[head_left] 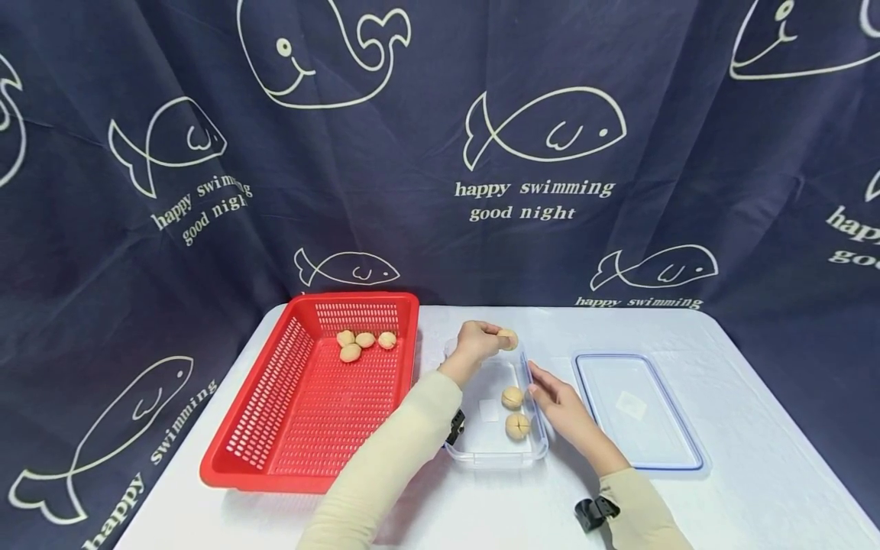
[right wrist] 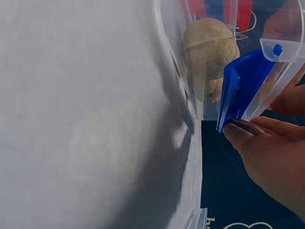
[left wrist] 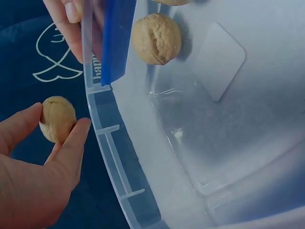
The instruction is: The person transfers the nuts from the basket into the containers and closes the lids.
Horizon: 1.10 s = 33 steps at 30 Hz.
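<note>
My left hand (head_left: 474, 344) pinches a walnut (left wrist: 58, 119) between thumb and fingertips at the far end of a clear plastic container (head_left: 496, 461). In the left wrist view the pinched walnut is just outside the container's wall. Two more walnuts lie inside along the right side, one (head_left: 512, 397) behind the other (head_left: 518, 426). My right hand (head_left: 564, 409) rests against the container's right side. Its fingertips touch a blue side latch (right wrist: 243, 81) in the right wrist view, with fingers mostly straight.
To the left stands a red perforated basket (head_left: 309, 428) with several walnuts (head_left: 351, 352) near its far end. On the right, a clear lid with a blue seal (head_left: 639, 412) lies flat on the white-covered table (head_left: 749, 458). A dark printed curtain (head_left: 412, 176) hangs behind.
</note>
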Motion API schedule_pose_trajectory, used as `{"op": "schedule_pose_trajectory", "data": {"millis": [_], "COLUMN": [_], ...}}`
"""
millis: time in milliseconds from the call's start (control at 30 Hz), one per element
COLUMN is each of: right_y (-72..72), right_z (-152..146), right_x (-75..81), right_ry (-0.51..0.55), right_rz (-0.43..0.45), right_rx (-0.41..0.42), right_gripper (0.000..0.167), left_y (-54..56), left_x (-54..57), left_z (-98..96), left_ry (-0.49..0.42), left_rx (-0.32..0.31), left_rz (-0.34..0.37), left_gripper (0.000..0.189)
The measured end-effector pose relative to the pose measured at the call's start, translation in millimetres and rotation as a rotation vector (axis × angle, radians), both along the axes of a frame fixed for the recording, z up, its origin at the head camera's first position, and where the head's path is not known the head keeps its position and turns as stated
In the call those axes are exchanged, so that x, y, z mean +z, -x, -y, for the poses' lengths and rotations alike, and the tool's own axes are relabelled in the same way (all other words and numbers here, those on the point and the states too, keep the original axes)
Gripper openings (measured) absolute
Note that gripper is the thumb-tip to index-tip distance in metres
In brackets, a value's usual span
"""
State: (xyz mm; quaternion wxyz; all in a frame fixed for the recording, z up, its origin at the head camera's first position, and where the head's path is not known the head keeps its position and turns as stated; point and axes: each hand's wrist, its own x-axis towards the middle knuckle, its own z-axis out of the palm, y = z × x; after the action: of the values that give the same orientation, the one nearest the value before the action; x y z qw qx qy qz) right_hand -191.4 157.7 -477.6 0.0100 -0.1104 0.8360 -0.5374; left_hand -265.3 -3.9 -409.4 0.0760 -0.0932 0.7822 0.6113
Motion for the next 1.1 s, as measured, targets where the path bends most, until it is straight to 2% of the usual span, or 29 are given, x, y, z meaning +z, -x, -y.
{"op": "schedule_pose_trajectory", "data": {"millis": [200,500,600,967,1100], "right_y": [-0.7,0.1,0.6,1.4,0.9], "right_z": [0,1,1,0,-1], "right_x": [-0.2,-1.8,-2.7,-3.5,-2.8], "right_ry": [0.012,0.024,0.028,0.031,0.026], "right_rz": [0.003,-0.007,-0.010,-0.028,-0.019], "right_rx": [0.005,0.011,0.010,0.013,0.012], "right_gripper": [0.047,0.047,0.047,0.047,0.047], "left_y": [1.0,11.6,15.8,22.8,25.6], "left_x": [-1.9,-10.1,-13.5,-23.2,-27.0], "left_z": [-5.8,-12.5,-13.7,-16.5,-18.9], "left_ry": [0.055,0.279,0.328,0.334,0.319], "left_rx": [-0.042,-0.083,-0.098,-0.154,-0.157], "left_rz": [0.093,0.155,0.175,0.195,0.213], "left_gripper": [0.025,0.028,0.027,0.022,0.027]}}
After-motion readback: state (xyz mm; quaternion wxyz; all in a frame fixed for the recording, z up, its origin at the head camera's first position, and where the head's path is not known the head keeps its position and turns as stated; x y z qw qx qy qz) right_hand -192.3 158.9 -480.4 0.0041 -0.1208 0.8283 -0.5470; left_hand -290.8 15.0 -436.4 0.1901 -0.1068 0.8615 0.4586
